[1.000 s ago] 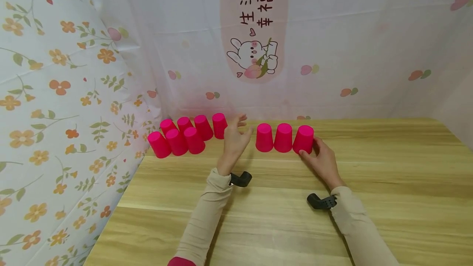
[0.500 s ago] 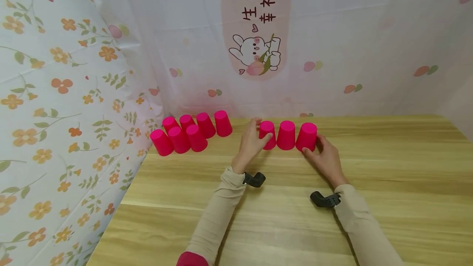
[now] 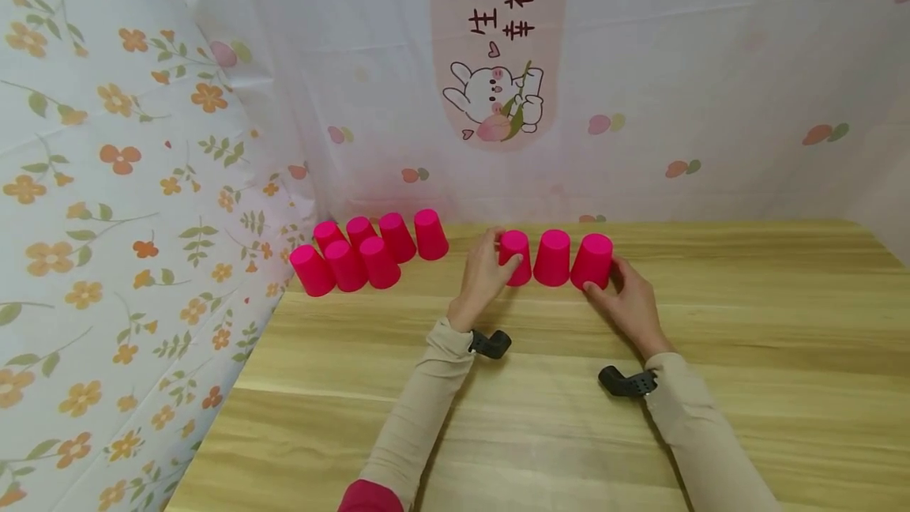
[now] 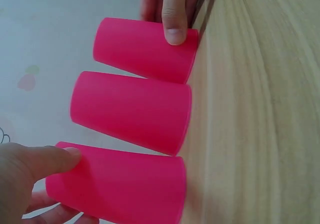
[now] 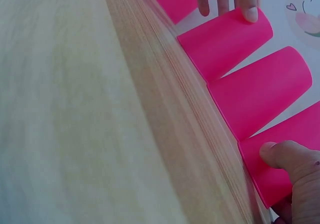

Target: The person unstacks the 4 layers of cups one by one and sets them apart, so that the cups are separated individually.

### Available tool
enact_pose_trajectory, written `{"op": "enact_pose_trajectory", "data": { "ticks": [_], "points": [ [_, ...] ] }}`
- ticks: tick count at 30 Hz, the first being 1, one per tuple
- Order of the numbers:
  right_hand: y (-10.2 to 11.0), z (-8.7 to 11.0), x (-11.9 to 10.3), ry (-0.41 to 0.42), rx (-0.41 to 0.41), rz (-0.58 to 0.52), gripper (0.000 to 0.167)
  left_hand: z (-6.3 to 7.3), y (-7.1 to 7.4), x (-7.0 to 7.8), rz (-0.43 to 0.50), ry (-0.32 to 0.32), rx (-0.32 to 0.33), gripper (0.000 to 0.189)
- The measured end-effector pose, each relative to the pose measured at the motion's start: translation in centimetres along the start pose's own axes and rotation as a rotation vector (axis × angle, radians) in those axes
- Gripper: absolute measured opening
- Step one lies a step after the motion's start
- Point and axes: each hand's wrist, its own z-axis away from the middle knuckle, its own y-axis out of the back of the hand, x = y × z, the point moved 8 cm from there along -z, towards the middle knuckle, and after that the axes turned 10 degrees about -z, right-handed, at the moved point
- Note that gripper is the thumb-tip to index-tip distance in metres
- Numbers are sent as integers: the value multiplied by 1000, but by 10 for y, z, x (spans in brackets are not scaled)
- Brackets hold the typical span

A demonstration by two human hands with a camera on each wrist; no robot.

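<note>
Three pink plastic cups stand upside down in a row near the back of the table. My left hand (image 3: 485,273) holds the left cup (image 4: 122,184) of the row, its thumb across the near side and its fingers round the far left side. At the other end, my right hand (image 3: 629,303) grips the right cup (image 3: 592,259) low down, thumb close to the rim and fingers mostly hidden behind. Between them stands the middle cup (image 3: 552,257), touched by neither hand. In the right wrist view the rims of the three cups sit side by side.
Left of my left hand stand several more upside-down pink cups, four in no way stacked: a back line ending at one cup (image 3: 430,235) and a front line including another cup (image 3: 312,271). A patterned cloth (image 3: 626,85) hangs behind the wooden table (image 3: 540,417).
My left hand has moved right, from beside the left group of cups onto the left cup of the row. My right hand has stayed on the right cup.
</note>
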Motion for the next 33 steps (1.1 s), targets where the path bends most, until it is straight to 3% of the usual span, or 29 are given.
{"op": "enact_pose_trajectory", "data": {
  "ticks": [5, 12, 17, 24, 33],
  "points": [
    [0, 1, -1, -1, -1, 4, 61, -3, 15, -1, 29, 0, 9, 46],
    [-2, 1, -1, -11, -6, 16, 61, -4, 44, -13, 46, 13, 79, 43],
    [-1, 1, -1, -6, -4, 11, 62, -6, 58, -25, 51, 48, 91, 43],
    [-1, 1, -1, 2, -6, 13, 61, -2, 94, -46, 4, 123, 169, 45],
    [-1, 1, -1, -7, -17, 20, 61, 1, 113, -57, -73, 81, 107, 45]
  ]
}}
